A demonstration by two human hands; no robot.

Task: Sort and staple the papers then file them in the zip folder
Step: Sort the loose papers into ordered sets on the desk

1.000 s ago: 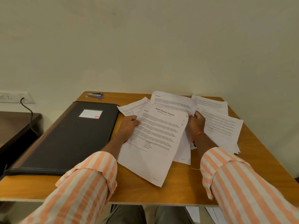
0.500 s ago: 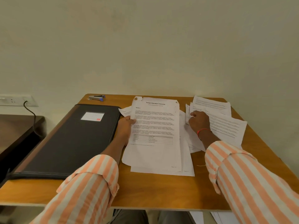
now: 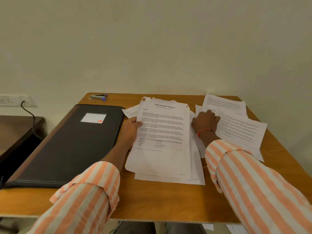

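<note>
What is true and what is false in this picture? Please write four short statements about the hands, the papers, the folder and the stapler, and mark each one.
1. The left hand grips the transcript stack at its left edge. True.
2. The stapler lies on top of the zip folder. False: it lies on the table, behind the folder, near the far left corner.
3. The right hand rests on the loose papers to the right of the stack. True.
4. The zip folder stands open. False: it lies closed and flat.
</note>
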